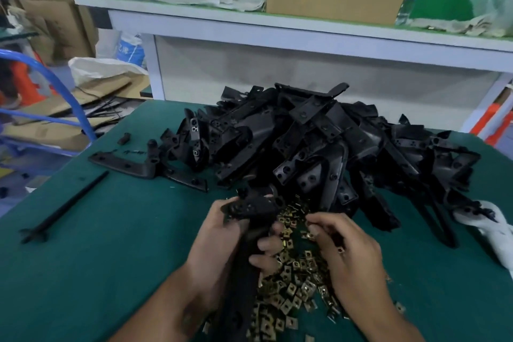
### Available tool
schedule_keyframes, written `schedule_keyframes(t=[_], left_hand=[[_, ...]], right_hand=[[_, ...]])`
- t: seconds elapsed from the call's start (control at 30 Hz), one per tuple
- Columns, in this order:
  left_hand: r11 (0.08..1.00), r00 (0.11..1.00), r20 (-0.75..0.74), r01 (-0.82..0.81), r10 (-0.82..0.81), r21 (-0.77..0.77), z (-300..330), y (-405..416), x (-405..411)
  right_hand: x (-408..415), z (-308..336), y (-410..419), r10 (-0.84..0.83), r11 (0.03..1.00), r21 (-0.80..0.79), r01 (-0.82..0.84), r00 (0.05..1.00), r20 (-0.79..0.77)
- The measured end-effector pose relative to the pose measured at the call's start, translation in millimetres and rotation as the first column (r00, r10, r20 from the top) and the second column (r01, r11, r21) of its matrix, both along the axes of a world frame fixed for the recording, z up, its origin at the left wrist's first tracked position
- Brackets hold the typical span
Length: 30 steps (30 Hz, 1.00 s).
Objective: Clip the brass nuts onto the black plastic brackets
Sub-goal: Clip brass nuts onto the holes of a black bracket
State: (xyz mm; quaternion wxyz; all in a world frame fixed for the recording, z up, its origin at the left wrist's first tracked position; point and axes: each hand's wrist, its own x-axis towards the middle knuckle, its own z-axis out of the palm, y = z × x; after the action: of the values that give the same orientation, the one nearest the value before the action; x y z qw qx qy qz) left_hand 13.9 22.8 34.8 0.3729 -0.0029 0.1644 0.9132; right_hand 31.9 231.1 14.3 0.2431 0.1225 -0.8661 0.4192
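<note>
the left hand (222, 241) is gripping a long black plastic bracket (251, 209), its fingers curled round the shaft just below the flat, holed head, which is pointing away from the person. the right hand (344, 255) is hovering over the scatter of brass clip nuts (297, 286), thumb and forefinger drawn together at the tips; a small brass nut (311, 235) seems to be sitting in that pinch, though blur is making it hard to be sure. the two hands are lying close together, the right fingertips just beside the bracket's head.

the nuts are lying loose on the green mat (111, 258), between and under the wrists, running up to the foot of the big pile of black brackets (327, 147) further back. to the left, a single bracket (125, 165) and a thin black rod (66, 208) are lying apart from the pile, and a white cloth (497, 233) is showing at the right edge.

the nuts are looking small, thin, light and springy, probably slick, so a fingertip pinch on the flat faces with the open mouth facing the bracket edge should suit them. the bracket is looking stiff and light but long, so holding it near the head, as now, should be steadying the end where the nut is meant to slide over a hole.
</note>
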Motion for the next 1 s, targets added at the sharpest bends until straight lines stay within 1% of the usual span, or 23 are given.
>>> schedule_keyframes(t=[0.07,0.13,0.2,0.3,0.37,0.4,0.47,0.53,0.57,0.6,0.63,0.67,0.7,0.73,0.77,0.8,0.83,0.9,0.93,1.0], left_hand=[[1.0,0.997,-0.072,0.026,-0.026,0.006,-4,0,3],[1.0,0.987,-0.161,-0.012,0.007,-0.026,-6,3,6],[0.986,0.963,-0.264,-0.093,0.054,-0.137,-12,6,5],[0.936,0.917,-0.399,-0.155,0.018,-0.316,-15,10,2],[0.894,0.86,-0.507,-0.186,-0.053,-0.408,-15,11,1],[0.865,0.818,-0.569,-0.22,-0.089,-0.451,-14,11,3],[0.779,0.731,-0.66,-0.31,-0.171,-0.545,-10,11,8],[0.621,0.661,-0.692,-0.421,-0.29,-0.661,-5,10,12],[0.573,0.637,-0.696,-0.45,-0.332,-0.685,-4,9,13],[0.581,0.612,-0.704,-0.443,-0.36,-0.683,-4,6,12],[0.619,0.586,-0.721,-0.423,-0.37,-0.662,-3,5,11],[0.654,0.558,-0.735,-0.397,-0.386,-0.644,-1,2,11],[0.671,0.557,-0.729,-0.365,-0.398,-0.646,5,1,11],[0.675,0.579,-0.708,-0.333,-0.405,-0.658,8,-1,11],[0.662,0.602,-0.681,-0.313,-0.417,-0.681,13,-3,11],[0.612,0.595,-0.671,-0.346,-0.443,-0.711,11,-6,11],[0.532,0.556,-0.668,-0.413,-0.495,-0.739,11,-9,11],[0.351,0.447,-0.631,-0.561,-0.634,-0.75,9,-10,9],[0.317,0.41,-0.627,-0.605,-0.663,-0.731,6,-8,8],[0.311,0.369,-0.637,-0.641,-0.676,-0.701,-1,-4,9]], right_hand=[[0,1,1,-0.021,0.999,-0.027,0.021,0.999,-0.025],[0,3,0,-0.046,0.993,-0.111,0.046,0.999,0.006],[1,5,-1,-0.043,0.976,-0.213,0.054,0.997,0.059],[2,9,-1,-0.027,0.944,-0.325,0.055,0.996,0.09],[2,10,0,0.002,0.921,-0.387,0.037,0.995,0.099],[2,11,0,0.025,0.91,-0.414,0.022,0.994,0.108],[1,13,1,0.068,0.882,-0.472,0.0,0.99,0.126],[-1,15,4,0.098,0.835,-0.551,-0.003,0.985,0.143],[-2,16,5,0.125,0.796,-0.606,-0.008,0.98,0.152],[-3,17,6,0.165,0.75,-0.661,-0.021,0.974,0.157],[-4,18,7,0.206,0.713,-0.7,-0.037,0.966,0.158],[-4,19,8,0.232,0.696,-0.716,-0.05,0.96,0.159],[-4,19,9,0.249,0.695,-0.716,-0.058,0.955,0.164],[-5,20,9,0.265,0.696,-0.715,-0.066,0.949,0.17],[-4,20,10,0.286,0.695,-0.715,-0.075,0.942,0.179],[-4,20,9,0.313,0.692,-0.716,-0.09,0.931,0.186],[-3,20,9,0.344,0.688,-0.718,-0.106,0.918,0.195],[-1,20,8,0.397,0.696,-0.705,-0.135,0.891,0.222],[-1,19,7,0.414,0.71,-0.689,-0.146,0.878,0.241],[1,19,6,0.433,0.742,-0.651,-0.16,0.856,0.283]])
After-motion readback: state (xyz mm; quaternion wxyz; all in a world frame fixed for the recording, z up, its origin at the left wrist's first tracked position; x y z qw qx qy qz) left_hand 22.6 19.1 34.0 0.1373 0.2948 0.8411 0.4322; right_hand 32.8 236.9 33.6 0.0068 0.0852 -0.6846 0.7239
